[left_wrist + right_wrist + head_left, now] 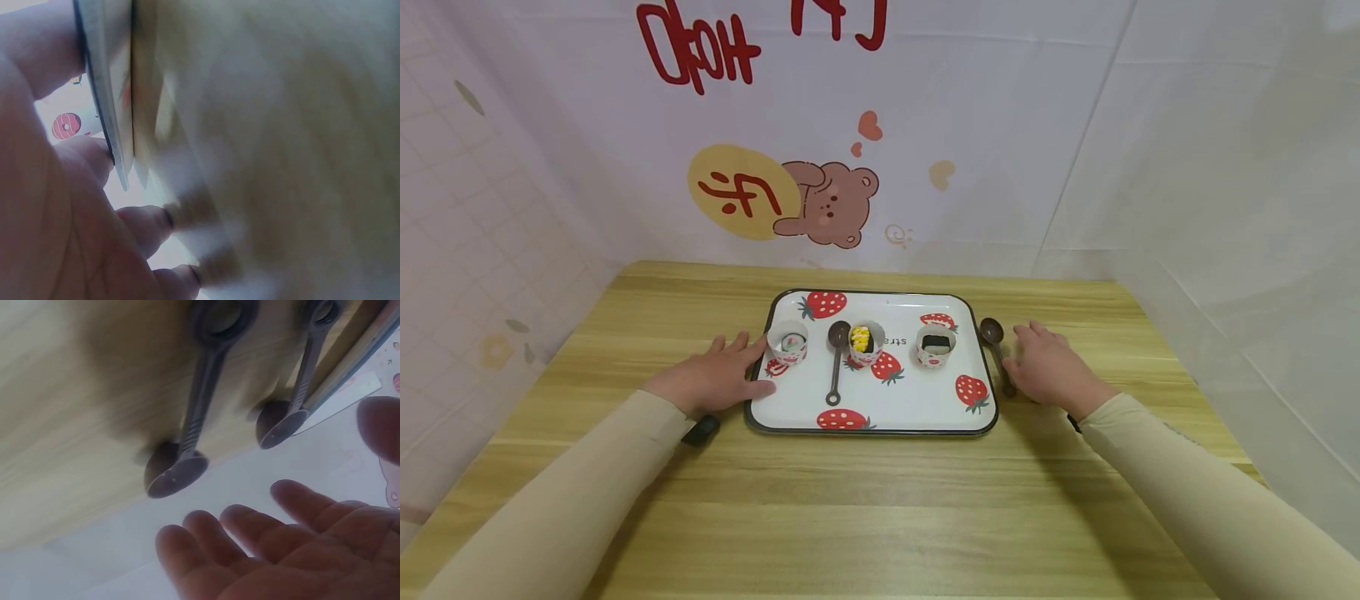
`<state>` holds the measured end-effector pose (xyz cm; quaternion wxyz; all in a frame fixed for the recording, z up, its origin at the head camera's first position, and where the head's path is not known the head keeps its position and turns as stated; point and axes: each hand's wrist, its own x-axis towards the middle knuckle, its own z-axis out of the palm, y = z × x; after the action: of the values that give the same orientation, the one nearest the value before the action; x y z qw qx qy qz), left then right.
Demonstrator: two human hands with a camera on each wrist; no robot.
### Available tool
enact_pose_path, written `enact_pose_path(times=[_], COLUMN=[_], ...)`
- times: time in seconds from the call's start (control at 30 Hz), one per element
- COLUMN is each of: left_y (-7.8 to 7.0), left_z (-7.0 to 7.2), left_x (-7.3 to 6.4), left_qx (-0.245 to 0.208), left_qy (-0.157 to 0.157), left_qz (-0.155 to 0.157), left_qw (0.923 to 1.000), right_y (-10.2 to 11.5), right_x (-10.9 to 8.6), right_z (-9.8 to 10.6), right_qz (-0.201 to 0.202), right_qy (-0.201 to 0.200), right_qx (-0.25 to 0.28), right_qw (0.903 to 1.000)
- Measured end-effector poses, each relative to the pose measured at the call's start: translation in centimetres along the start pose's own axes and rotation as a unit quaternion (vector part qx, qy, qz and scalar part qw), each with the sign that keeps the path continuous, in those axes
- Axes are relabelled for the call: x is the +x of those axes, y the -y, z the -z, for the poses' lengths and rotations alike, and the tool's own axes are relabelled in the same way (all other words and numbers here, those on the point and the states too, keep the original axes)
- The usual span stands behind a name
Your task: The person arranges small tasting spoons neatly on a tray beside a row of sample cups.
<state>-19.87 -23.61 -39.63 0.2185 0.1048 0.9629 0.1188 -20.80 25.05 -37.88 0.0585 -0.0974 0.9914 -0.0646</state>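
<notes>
A white strawberry-print tray (910, 404) with a dark rim lies on the table. My left hand (711, 379) is at its left edge; in the left wrist view thumb and index finger touch the rim (103, 94), other fingers loosely extended. On the tray stand three small paper cups: the left cup (787, 357) holds a pale round piece, the middle cup (867, 360) a yellow-topped piece, the right cup (935, 361) a black-wrapped piece. My right hand (1051, 367), fingers spread and holding nothing, hovers beside a brown measuring spoon (997, 354). Another spoon (199, 412) shows in the right wrist view, hidden from the head view.
Between the left and middle cups, a brown measuring spoon (835, 371) lies on the tray. The wooden table (865, 517) extends in front of it. A printed white cloth (985, 208) hangs behind, and pale cloth walls stand on both sides.
</notes>
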Motion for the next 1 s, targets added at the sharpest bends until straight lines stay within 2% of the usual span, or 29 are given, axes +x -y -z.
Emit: enact_pose_path(times=[0.17, 0.4, 0.63, 1.0], left_y=[-0.1, -0.1, -0.2, -0.2], left_z=[-0.1, -0.1, 0.1, 0.1], left_x=[0.0, 0.0, -0.1, -0.1], left_qx=[0.004, 0.003, 0.005, 0.0], left_qy=[-0.003, -0.002, -0.003, 0.003], left_qz=[-0.002, -0.002, -0.002, 0.002], left_qw=[1.0, 1.0, 1.0, 1.0], right_y=[-0.9, -1.6, -2.1, -2.8], right_x=[-0.2, -0.4, -0.7, -1.1], right_z=[0.2, 0.3, 0.3, 0.2], right_qz=[-0.023, -0.027, -0.053, -0.007], right_qy=[-0.002, -0.006, 0.025, 0.054], right_qx=[0.017, 0.001, -0.006, -0.03], right_qw=[0.9996, 0.9996, 0.9982, 0.998])
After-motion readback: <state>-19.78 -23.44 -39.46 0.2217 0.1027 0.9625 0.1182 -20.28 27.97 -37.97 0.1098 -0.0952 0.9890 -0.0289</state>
